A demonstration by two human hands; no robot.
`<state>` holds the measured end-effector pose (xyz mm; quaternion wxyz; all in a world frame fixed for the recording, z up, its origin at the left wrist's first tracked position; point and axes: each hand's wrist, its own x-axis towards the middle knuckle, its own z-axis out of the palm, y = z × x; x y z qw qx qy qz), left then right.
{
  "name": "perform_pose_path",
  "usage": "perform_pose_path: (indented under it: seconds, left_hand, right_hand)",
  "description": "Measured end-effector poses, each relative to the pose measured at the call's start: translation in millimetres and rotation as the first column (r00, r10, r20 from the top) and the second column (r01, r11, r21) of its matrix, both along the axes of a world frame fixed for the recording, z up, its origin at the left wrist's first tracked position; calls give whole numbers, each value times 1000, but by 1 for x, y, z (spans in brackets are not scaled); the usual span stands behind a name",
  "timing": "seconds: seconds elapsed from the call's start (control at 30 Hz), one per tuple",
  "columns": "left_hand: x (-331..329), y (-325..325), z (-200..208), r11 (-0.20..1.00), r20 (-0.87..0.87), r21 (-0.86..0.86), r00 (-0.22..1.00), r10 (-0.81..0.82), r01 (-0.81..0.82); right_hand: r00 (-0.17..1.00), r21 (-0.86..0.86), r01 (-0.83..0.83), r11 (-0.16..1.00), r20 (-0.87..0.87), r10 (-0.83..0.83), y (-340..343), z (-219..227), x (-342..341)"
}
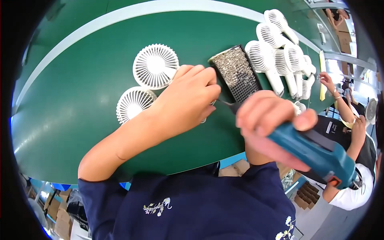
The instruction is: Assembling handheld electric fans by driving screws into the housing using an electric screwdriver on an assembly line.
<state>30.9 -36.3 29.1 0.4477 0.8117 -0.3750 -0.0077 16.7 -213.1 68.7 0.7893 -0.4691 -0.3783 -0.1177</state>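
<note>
1. gripping a teal power driver (308, 148) with the right hand (266, 114), fingers wrapped closed around the body, above the near right part of a green table (72, 92); slanting the tool so as to set its back end toward the lower right and its narrow shaft (229, 105) toward the left.

2. aiming that shaft at the curled fingers of the left hand (190, 96), just beside them; cannot tell whether touching.

3. bending the left hand down over a white piece (204, 120), mostly hidden, visible only at small edges under the fingers; cannot tell whether gripping it or merely covering it.

4. showing, to the left of that hand, a ribbed round fan head (155, 66) on the table, and nearer the person a second white fan head (134, 105), partly hidden behind the left forearm (134, 138).

5. displaying, just beyond the driver, a black tray (245, 88) with a heap of small metal pieces (233, 62) at its far end and bare perforations at the near end.

6. crowding the table's right side with overlapping white handheld fans (261, 56), most with handles toward the person.

7. including, at far right, a co-worker in a dark apron (334, 130), reaching one hand (327, 82) close to a yellow strip (322, 70).
</note>
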Motion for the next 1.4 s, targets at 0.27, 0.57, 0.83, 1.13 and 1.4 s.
perform_pose_path:
  seconds: [0.27,0.57,0.83,1.13,1.4]
  left_hand:
    - [1,8,10,992,-62,119,997,-35,43]
    - [5,4,2,995,43,98,999,25,-29]
    - [-2,2,24,990,25,-20,989,143,-142]
    - [-16,5,14,997,36,-73,999,38,-35]
    - [-24,8,9,997,49,-73,998,43,-40]
  right_hand:
    - [933,101,353,930,-116,-341,-60,-12,33]
    - [925,62,349,935,-186,-333,-53,-34,42]
    - [980,243,142,960,-173,-102,-30,14,3]
    - [980,124,-82,989,-172,103,-19,9,0]
    - [971,142,-73,987,-214,102,-12,14,-8]
